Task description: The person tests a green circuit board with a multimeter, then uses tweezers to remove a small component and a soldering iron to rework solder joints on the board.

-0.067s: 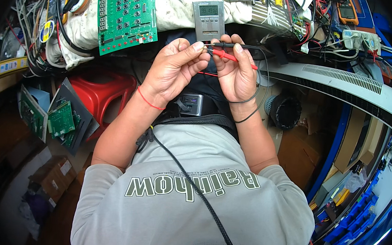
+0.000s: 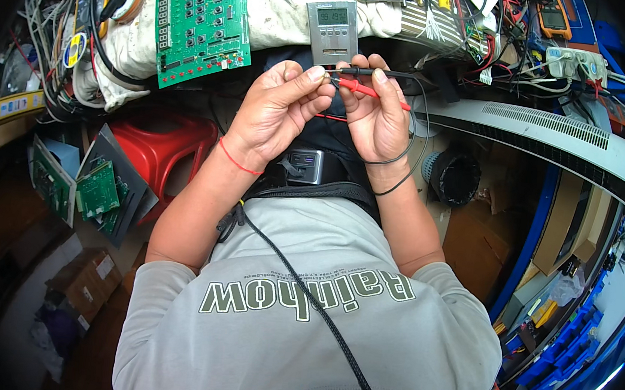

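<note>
Above my lap, my left hand pinches something tiny between thumb and fingertips; it is too small to name. Close beside it, my right hand holds two test probes together. The black probe lies between thumb and index finger, and the red probe crosses under the thumb. Both probe tips point left and meet the fingertips of my left hand, though the exact contact is hidden. A black lead loops around my right wrist. Just beyond the hands rests a grey handheld meter with a small lit display.
A green circuit board with buttons lies on the white cloth. Tangled wires surround an orange multimeter and power sockets at far right. A red stool stands left, a long white panel right.
The digits on the grey meter's display look different. Both hands and the probes stay where they were.
</note>
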Available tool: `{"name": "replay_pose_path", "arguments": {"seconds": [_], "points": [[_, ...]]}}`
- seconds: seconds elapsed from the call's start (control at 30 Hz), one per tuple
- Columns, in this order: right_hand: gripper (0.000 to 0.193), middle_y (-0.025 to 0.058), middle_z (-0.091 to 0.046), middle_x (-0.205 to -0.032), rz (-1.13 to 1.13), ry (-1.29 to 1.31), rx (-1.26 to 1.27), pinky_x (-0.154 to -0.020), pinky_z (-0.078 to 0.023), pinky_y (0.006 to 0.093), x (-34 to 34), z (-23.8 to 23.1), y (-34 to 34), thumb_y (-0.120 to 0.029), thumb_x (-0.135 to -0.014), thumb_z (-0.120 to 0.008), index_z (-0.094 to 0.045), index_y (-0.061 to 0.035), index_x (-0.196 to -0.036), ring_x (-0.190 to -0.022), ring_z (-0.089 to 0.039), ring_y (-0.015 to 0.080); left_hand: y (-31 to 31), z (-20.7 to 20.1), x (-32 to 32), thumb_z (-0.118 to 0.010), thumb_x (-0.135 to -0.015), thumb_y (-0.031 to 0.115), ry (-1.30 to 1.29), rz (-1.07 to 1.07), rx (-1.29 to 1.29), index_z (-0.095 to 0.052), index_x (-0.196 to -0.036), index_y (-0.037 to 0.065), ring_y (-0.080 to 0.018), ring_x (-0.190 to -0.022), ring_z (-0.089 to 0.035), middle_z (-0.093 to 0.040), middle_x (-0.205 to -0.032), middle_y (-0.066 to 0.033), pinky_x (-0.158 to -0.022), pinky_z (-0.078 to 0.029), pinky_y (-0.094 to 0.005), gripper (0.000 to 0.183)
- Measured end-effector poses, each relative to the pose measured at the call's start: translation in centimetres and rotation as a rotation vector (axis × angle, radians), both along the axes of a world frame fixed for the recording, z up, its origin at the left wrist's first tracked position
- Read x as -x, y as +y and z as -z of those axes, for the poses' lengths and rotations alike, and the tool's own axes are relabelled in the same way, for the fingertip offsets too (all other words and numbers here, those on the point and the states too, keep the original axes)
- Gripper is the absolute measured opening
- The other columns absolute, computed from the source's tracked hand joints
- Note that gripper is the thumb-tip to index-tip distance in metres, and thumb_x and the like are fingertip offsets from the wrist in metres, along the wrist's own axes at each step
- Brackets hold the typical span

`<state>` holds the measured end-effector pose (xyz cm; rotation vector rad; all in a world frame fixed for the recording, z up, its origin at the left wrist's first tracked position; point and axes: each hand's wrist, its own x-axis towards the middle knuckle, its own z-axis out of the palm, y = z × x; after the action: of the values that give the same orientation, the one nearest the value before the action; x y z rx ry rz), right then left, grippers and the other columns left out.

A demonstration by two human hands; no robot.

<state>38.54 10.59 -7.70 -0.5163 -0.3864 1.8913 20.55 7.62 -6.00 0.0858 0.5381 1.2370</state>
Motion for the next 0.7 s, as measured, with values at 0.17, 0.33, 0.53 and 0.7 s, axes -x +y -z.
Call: {"name": "replay_pose_path", "arguments": {"seconds": [0.17,0.33,0.53,0.7], "points": [[0.026,0.0185,-0.062,-0.128,0.0,-0.001,-0.006,-0.093,-0.062,0.0395,-0.04,0.02,0.07,-0.013,-0.106,-0.051,-0.057,0.0001,-0.128,-0.12,-0.064,0.0351,0.05,0.07,0.0,-0.067,-0.098,0.004,0.003,0.002,-0.003,-0.054,-0.088,0.008,-0.0205,-0.089,-0.074,-0.071,-0.096,-0.0132,-0.077,-0.065,-0.0289,0.017],[0.027,0.0187,-0.062,-0.128,0.002,0.001,0.001,-0.093,-0.062,0.0395,0.0,-0.08,0.05,-0.013,-0.106,-0.051,-0.056,0.0002,-0.129,-0.12,-0.064,0.0354,0.06,0.11,0.01,-0.067,-0.098,0.004,0.0,0.001,-0.009,-0.054,-0.087,0.009,-0.0206,-0.09,-0.074,-0.071,-0.096,-0.013,-0.077,-0.065,-0.0293,0.018],[0.027,0.019,-0.062,-0.128,0.002,-0.005,-0.001,-0.093,-0.062,0.0394,0.02,-0.2,0.06,-0.014,-0.106,-0.051,-0.056,0.0002,-0.129,-0.121,-0.064,0.0357,0.07,0.12,0.05,-0.067,-0.098,0.004,0.005,0.004,-0.011,-0.054,-0.087,0.009,-0.0213,-0.091,-0.074,-0.071,-0.096,-0.0129,-0.078,-0.065,-0.0298,0.018],[0.027,0.0192,-0.062,-0.128,0.001,-0.005,-0.003,-0.093,-0.062,0.0394,0.03,-0.2,0.03,-0.014,-0.106,-0.051,-0.056,0.0002,-0.129,-0.121,-0.064,0.0358,0.05,0.13,0.04,-0.067,-0.099,0.004,0.006,0.007,-0.01,-0.054,-0.087,0.009,-0.0216,-0.09,-0.074,-0.071,-0.095,-0.013,-0.077,-0.064,-0.0296,0.018]]}}
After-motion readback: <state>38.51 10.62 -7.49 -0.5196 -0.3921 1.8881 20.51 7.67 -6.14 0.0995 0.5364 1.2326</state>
